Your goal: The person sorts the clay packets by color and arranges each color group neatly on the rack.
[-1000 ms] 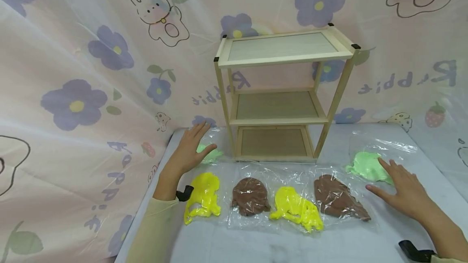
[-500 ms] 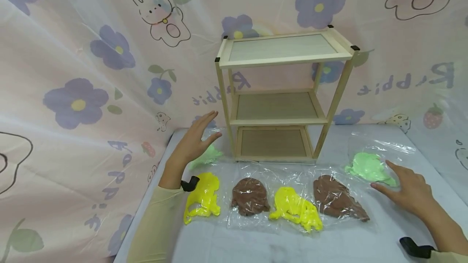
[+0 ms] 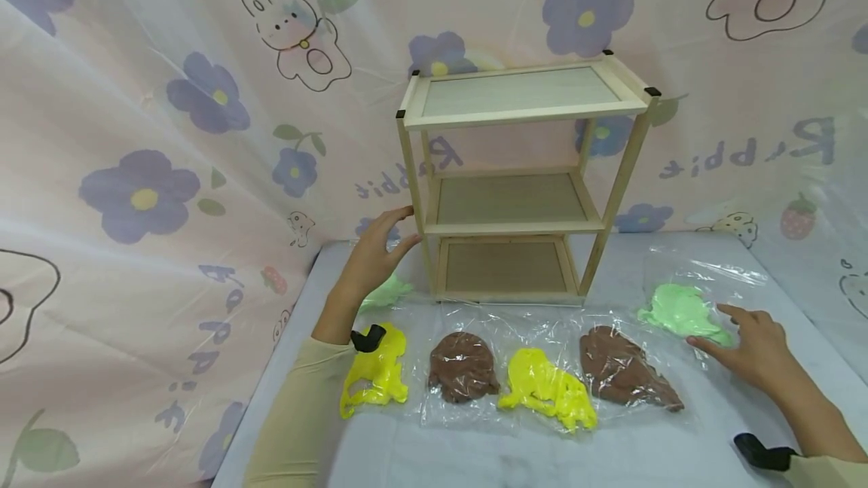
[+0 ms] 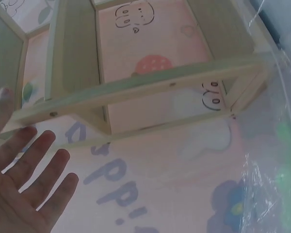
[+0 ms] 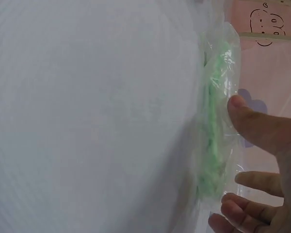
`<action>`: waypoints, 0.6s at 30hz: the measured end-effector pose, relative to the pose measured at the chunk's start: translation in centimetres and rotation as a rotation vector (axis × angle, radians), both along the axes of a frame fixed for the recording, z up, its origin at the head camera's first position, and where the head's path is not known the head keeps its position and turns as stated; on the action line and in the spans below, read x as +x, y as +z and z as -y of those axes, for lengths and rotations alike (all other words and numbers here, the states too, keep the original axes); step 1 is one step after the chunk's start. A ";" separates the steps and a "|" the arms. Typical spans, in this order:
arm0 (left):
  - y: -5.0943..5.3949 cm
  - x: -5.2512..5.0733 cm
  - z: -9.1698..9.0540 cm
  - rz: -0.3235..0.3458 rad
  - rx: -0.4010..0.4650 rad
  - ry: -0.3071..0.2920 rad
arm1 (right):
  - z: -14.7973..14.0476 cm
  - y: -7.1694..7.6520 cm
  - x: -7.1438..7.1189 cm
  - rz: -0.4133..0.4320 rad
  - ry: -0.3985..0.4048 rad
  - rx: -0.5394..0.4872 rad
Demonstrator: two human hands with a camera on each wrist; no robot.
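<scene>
A three-tier wooden shelf [image 3: 525,118] stands upright at the back of the table. My left hand [image 3: 373,256] is at its left front post, with fingers extended and thumb apart. In the left wrist view, the fingers of this hand [image 4: 34,189] spread beside the wooden post [image 4: 136,92]; whether they touch it I cannot tell. On the right, my right hand [image 3: 756,345] hovers by a bag of light green clay-like material [image 3: 681,311], its fingers loosely bent. The right wrist view has this hand [image 5: 266,145] holding nothing, next to the green bag [image 5: 213,145].
In front of the shelf lie clear bags with flattened yellow [image 3: 376,371], brown [image 3: 464,367], yellow [image 3: 545,386] and brown [image 3: 624,367] material. Another green piece [image 3: 388,292] is partly behind my left hand. A patterned cloth [image 3: 142,202] hangs behind and at left.
My left hand has moved right, from above the left green bag to the shelf's left post. My right hand has drawn back slightly from the green bag, its fingers more bent.
</scene>
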State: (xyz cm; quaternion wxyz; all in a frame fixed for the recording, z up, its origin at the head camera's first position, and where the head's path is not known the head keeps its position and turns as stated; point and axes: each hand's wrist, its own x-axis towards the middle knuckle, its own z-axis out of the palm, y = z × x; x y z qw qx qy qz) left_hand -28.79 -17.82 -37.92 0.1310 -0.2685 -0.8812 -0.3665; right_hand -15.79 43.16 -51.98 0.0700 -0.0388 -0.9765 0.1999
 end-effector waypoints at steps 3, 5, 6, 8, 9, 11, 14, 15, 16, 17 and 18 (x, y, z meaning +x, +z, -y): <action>-0.2 -0.1 -0.4 -0.034 0.035 0.002 | 0.2 0.1 -0.1 0.045 -0.023 -0.015; -0.4 -0.2 -0.6 -0.046 0.062 0.004 | 0.3 0.2 -0.2 0.075 -0.033 -0.020; -0.4 -0.2 -0.8 -0.047 0.074 0.010 | 0.4 0.3 -0.2 0.086 -0.038 -0.021; -0.5 -0.2 -1.0 -0.045 0.104 0.019 | 0.5 0.3 -0.3 0.102 -0.045 -0.022; -0.5 -0.2 -1.1 -0.041 0.121 0.023 | 0.5 0.3 -0.3 0.109 -0.048 -0.021; -0.5 -0.3 -1.4 -0.032 0.150 0.031 | 0.5 0.3 -0.4 0.120 -0.052 -0.012; -0.5 -0.3 -1.7 -0.020 0.188 0.038 | 0.6 0.3 -0.5 0.144 -0.061 -0.002; -0.5 -0.4 -1.8 -0.016 0.197 0.043 | 0.6 0.3 -0.6 0.155 -0.061 -0.001; -0.5 -0.4 -1.9 -0.012 0.204 0.049 | 0.6 0.3 -0.6 0.163 -0.062 -0.002; -0.5 -0.4 -1.9 -0.009 0.210 0.055 | 0.6 0.3 -0.7 0.171 -0.064 -0.007; -0.5 -0.5 -2.0 -0.007 0.218 0.059 | 0.6 0.2 -0.7 0.176 -0.059 -0.013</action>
